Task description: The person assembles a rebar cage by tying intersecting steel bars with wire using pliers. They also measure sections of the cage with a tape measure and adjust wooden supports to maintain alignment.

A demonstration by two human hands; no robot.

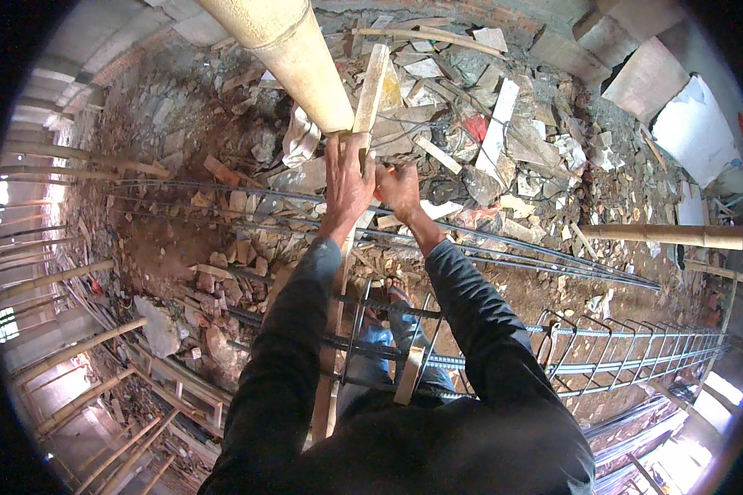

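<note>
A long wooden batten runs from the rubble side toward my body. My left hand is closed around it, right at the lower end of a thick bamboo pole that slants in from above. Close beside it, my right hand is curled shut against the batten. A bit of orange shows at its fingers, but what it grips is mostly hidden. Thin steel rods pass beneath both forearms. Nearer my body lies a rebar cage with square stirrups, and a short wood block rests on it.
Broken boards, stones and scraps cover the ground ahead, among them a white strip. A bamboo pole juts in from the right. Bamboo scaffolding stands at the left. Large pale slabs lean at the far right.
</note>
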